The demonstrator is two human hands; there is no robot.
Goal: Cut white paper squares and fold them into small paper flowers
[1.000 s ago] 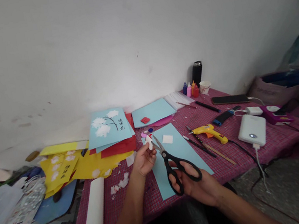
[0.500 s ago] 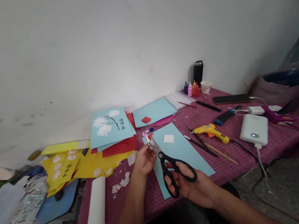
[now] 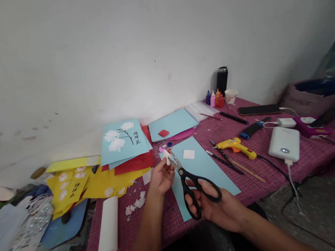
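Pinched in my left hand (image 3: 163,177) is a small white piece of paper (image 3: 166,156), its tip sticking up past the fingers. My right hand (image 3: 216,205) has its fingers through the handles of black scissors (image 3: 194,187). The scissor blades are parted and point up and left, right beside the paper. Both hands are over a light blue sheet (image 3: 207,174) that lies on the table. On that sheet rests a small white paper square (image 3: 188,154). White paper scraps (image 3: 136,203) are scattered left of my left hand.
A yellow glue gun (image 3: 236,147), pens and a wooden stick lie to the right, near a white power bank (image 3: 284,144) with cables. Finished blossom cards (image 3: 123,141) and yellow sheets are at the left, above a white paper roll (image 3: 108,227). Paint bottles (image 3: 214,99) stand by the wall.
The scissor blades have opened wider and shifted slightly right of the paper. The white paper in my left hand now stands more upright and shows more plainly.
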